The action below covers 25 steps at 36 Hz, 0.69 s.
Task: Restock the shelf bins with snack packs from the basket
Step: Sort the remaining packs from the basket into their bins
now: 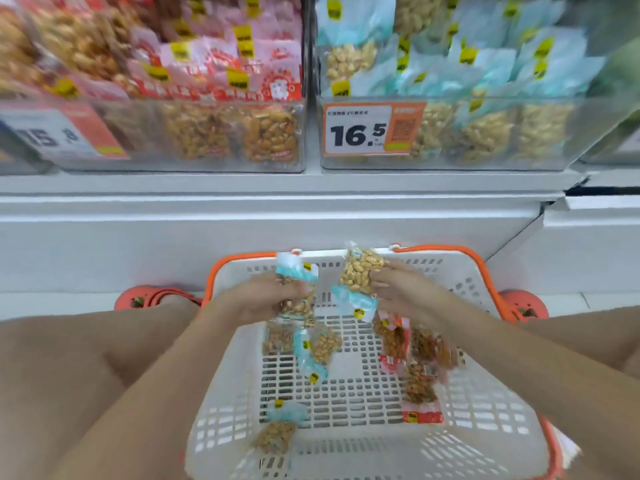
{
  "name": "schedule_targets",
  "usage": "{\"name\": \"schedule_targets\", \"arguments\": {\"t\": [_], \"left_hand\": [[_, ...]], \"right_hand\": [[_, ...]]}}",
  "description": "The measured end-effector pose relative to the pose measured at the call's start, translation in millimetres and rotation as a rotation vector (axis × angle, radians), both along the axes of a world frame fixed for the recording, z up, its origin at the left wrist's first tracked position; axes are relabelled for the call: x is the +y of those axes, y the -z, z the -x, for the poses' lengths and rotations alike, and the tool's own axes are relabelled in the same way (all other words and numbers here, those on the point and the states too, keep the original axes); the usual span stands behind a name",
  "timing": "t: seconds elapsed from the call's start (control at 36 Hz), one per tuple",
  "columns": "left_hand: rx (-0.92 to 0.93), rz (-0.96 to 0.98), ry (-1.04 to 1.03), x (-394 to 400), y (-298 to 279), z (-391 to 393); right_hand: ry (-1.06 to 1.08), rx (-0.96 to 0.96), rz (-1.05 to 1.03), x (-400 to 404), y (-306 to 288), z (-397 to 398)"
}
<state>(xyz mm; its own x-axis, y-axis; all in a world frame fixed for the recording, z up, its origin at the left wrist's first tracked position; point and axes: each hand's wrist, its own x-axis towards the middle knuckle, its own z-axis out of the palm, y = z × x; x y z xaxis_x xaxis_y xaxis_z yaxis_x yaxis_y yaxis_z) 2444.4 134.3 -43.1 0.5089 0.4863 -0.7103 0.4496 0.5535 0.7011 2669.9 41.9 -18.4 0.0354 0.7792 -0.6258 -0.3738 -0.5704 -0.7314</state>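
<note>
Left hand (268, 296) over the basket (491, 420), fingers curled round a blue-topped peanut pack (297, 271), header at 12 o'clock. Right hand (403, 289) pinching a second blue-topped pack (360, 271) upside down, header at 6 o'clock. Loose in the basket: blue-topped packs at 9 and 7 o'clock, red-labelled packs (420, 368) at 3 o'clock. At 12 o'clock on the white shelf (277, 209), two clear bins: red packs in the left bin (180, 133), blue packs in the right bin (450, 133) behind a 16.5 price tag (367, 129). Orange shoes (138, 299) on pale floor.
</note>
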Motion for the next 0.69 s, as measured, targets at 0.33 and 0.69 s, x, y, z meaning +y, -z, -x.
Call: {"name": "schedule_targets", "arguments": {"t": [0.33,0.69], "left_hand": [[-0.284,-0.176,-0.118,6.3,-136.5,-4.5],[-0.43,-0.219,-0.335,-6.3,-144.4,-55.4]], "right_hand": [[0.203,0.267,-0.222,15.6,-149.3,-17.6],[0.214,0.261,-0.152,15.2,-126.9,12.7]]}}
